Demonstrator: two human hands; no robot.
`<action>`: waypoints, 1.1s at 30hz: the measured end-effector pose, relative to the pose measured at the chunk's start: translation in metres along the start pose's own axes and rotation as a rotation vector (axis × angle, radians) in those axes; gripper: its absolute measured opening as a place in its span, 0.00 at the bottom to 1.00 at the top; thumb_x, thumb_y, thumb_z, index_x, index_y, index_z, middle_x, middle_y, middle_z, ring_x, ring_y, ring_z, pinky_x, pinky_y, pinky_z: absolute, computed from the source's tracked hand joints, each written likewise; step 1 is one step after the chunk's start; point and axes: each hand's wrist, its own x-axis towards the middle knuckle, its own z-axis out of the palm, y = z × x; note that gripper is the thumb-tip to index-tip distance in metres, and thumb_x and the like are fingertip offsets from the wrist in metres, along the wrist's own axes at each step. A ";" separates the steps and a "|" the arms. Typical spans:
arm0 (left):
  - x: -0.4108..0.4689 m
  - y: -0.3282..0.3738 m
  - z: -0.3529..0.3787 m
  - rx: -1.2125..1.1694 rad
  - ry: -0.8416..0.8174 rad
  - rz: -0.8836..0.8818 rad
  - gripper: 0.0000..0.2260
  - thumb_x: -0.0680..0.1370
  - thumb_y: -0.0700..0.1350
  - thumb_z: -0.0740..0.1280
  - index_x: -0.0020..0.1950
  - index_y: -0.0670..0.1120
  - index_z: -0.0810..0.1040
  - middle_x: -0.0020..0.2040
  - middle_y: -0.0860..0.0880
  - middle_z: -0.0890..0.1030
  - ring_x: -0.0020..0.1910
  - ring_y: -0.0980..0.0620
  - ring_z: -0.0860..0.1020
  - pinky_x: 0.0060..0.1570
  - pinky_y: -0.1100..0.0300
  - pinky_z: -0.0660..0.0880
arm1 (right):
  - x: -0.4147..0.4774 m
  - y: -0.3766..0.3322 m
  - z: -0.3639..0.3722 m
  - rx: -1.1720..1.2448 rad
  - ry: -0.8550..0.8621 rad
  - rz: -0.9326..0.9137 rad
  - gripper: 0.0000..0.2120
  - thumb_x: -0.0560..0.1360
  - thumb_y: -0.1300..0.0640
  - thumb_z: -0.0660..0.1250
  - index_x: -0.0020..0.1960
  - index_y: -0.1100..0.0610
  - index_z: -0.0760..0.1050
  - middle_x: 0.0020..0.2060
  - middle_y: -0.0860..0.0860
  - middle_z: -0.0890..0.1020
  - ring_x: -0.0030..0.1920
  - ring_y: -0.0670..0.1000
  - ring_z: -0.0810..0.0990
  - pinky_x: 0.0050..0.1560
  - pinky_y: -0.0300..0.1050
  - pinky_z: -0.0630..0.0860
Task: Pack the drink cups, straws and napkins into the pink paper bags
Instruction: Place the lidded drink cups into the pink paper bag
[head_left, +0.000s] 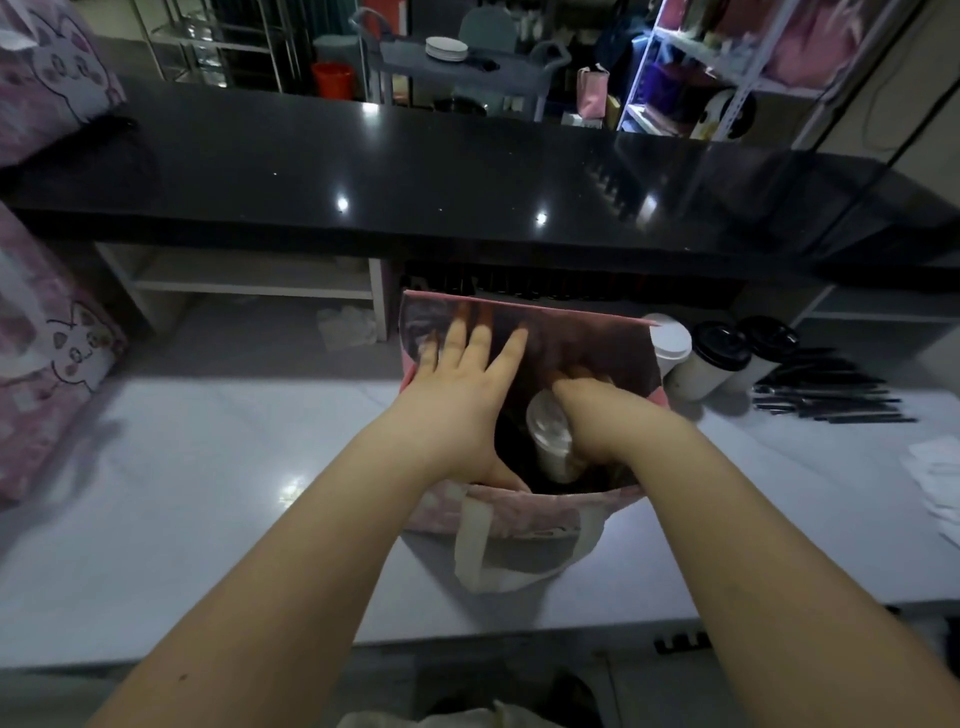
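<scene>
Glossy black counter (363, 166), white worktop (208, 493), metal shelving (727, 60) behind, dim light.

Head view, down, close over pink bag (519, 514)

Matt pink paper bag (519, 514), smooth translucent plastic cup (548, 426) in my grip, glossy black counter (415, 171), shiny white tabletop (208, 493).

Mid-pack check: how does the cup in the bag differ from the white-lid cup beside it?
The cup in the bag has a clear lid; the white-lid cup has an opaque one. The first sits inside the bag, gripped by the right hand; the white-lid cup stands untouched on the counter. Both are lidded.
</scene>
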 end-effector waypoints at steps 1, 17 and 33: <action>0.000 0.001 0.001 0.007 0.006 0.004 0.60 0.64 0.65 0.75 0.77 0.53 0.33 0.79 0.44 0.40 0.76 0.39 0.35 0.75 0.41 0.39 | -0.001 0.001 0.005 0.028 0.017 -0.019 0.49 0.67 0.59 0.76 0.78 0.53 0.49 0.74 0.56 0.58 0.71 0.63 0.62 0.68 0.53 0.68; 0.000 0.002 0.009 0.055 0.045 -0.001 0.62 0.62 0.69 0.73 0.76 0.54 0.29 0.78 0.43 0.33 0.74 0.41 0.28 0.69 0.44 0.31 | 0.003 0.016 0.034 0.164 0.039 -0.065 0.39 0.72 0.60 0.70 0.75 0.49 0.51 0.73 0.54 0.58 0.71 0.60 0.62 0.69 0.58 0.65; -0.003 0.015 0.007 0.030 0.121 0.029 0.58 0.64 0.70 0.71 0.78 0.55 0.34 0.80 0.46 0.40 0.76 0.42 0.33 0.71 0.44 0.36 | 0.005 0.028 0.053 0.138 -0.029 -0.084 0.45 0.75 0.36 0.62 0.74 0.37 0.29 0.75 0.45 0.29 0.75 0.54 0.30 0.75 0.63 0.40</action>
